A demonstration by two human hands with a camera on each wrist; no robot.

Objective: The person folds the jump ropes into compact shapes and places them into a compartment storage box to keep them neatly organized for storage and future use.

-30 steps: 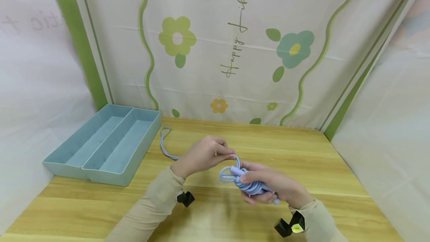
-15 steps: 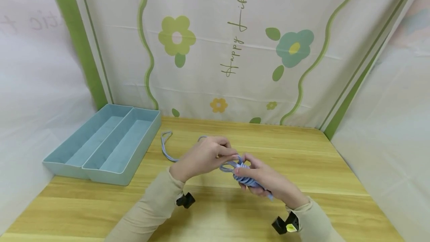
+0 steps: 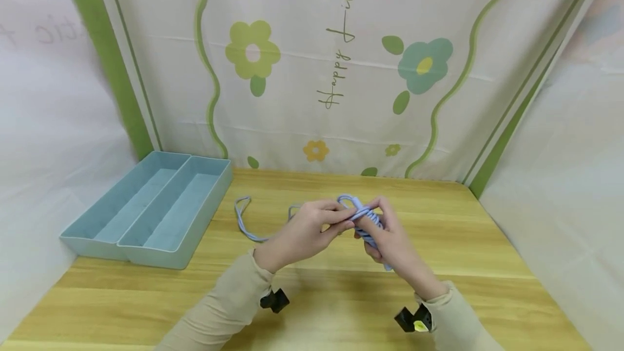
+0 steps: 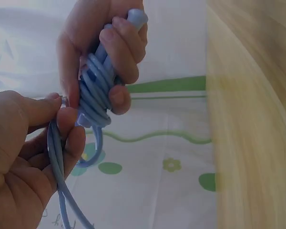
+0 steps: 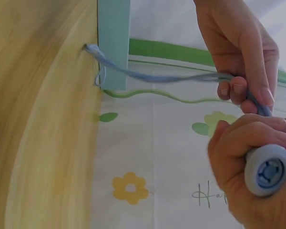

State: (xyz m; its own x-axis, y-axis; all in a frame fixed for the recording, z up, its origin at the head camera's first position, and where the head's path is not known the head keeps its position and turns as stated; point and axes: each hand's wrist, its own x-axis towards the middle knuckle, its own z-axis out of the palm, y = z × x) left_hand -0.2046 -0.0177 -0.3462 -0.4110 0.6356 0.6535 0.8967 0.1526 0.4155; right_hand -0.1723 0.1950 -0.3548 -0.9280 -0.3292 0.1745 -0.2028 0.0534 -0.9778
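A light-blue jump rope is wound in tight coils [image 4: 94,93] around its handles. My right hand [image 3: 397,248] grips this bundle above the table, the thumb pressing on the coils in the head view. A round handle end [image 5: 250,174] pokes out of the right fist. Close beside it, my left hand [image 3: 309,232] pinches the doubled cord [image 4: 58,160] between thumb and fingers, right at the bundle. From the left hand the loose tail [image 3: 242,220] trails down onto the table, ending in a bend. Fingers hide part of the bundle.
Two long blue-green trays stand side by side at the table's left; the right one [image 3: 153,256] is nearer the hands. A patterned curtain [image 3: 292,96] closes off the back, with pale curtains at both sides. The wooden table [image 3: 463,237] extends to the right.
Both hands and the bundle have risen slightly, and the right hand has turned the bundle more upright. The left hand has carried the cord across beside the right thumb. The tail has shifted slightly.
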